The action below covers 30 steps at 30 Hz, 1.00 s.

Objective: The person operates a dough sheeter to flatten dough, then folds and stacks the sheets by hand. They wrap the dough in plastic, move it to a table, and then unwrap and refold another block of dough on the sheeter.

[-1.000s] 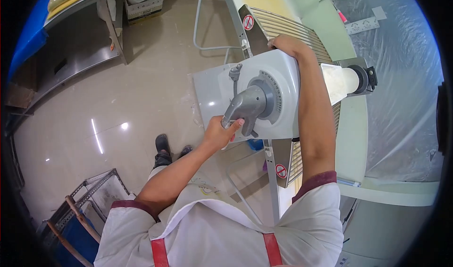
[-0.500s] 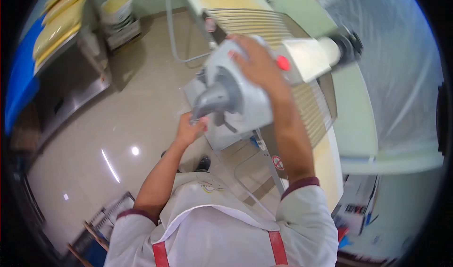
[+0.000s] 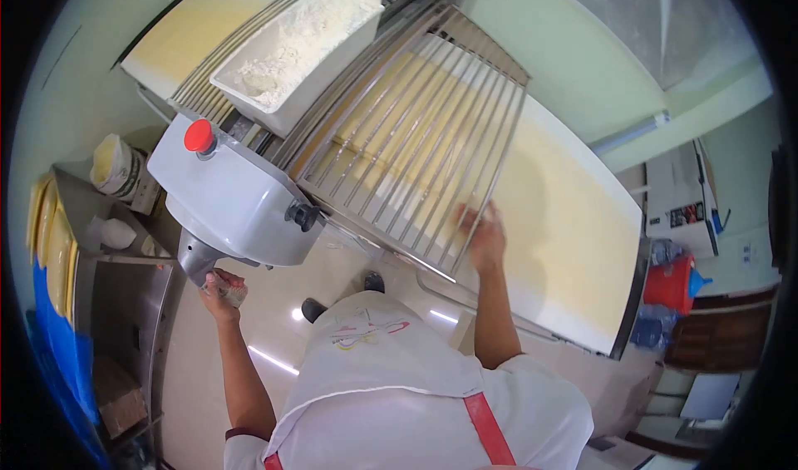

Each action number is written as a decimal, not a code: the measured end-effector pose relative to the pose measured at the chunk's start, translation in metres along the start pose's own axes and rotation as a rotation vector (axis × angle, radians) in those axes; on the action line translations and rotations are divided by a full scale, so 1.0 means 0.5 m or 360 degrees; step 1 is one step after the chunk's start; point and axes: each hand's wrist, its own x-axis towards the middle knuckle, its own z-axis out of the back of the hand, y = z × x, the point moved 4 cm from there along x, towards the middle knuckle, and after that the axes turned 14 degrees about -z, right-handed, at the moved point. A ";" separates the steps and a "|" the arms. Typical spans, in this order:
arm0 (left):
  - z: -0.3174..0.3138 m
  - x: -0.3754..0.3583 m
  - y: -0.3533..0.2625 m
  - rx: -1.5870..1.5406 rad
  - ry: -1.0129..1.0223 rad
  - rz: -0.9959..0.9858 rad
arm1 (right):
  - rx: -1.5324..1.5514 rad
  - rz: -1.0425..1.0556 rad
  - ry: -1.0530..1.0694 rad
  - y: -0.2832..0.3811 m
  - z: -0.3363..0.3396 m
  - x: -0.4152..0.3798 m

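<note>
Bakery workroom by look: dough sheeter (image 3: 233, 196) with long belt (image 3: 573, 221), tray (image 3: 328, 75) of white flour (image 3: 299, 46), apron (image 3: 374, 366).

I watch through one head-worn camera facing forward and steeply down from above, close in, with the apron (image 3: 391, 349) at lower middle and the white machine (image 3: 241, 200) at upper left.

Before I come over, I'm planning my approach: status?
Left grip on grey handle. Right grip at edge of barred guard. Guard covers part of belt.
</note>
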 end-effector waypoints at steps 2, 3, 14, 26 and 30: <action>0.002 -0.008 -0.004 0.0107 -0.0046 0.0030 | -0.0664 0.0386 -0.0655 0.078 0.031 0.007; 0.005 -0.012 -0.006 0.0102 -0.0059 0.0042 | -0.0777 0.0548 -0.0748 0.112 0.019 0.008; -0.015 -0.012 -0.024 0.0154 -0.0129 0.0066 | -0.1249 0.0822 0.0761 -0.119 -0.594 -0.099; 0.006 -0.004 -0.014 -0.0070 0.0049 0.0290 | -0.0527 0.0364 0.0294 -0.196 -0.647 -0.087; 0.005 0.000 -0.008 0.0101 0.0174 0.0369 | -0.0527 0.0502 0.0262 -0.190 -0.654 -0.095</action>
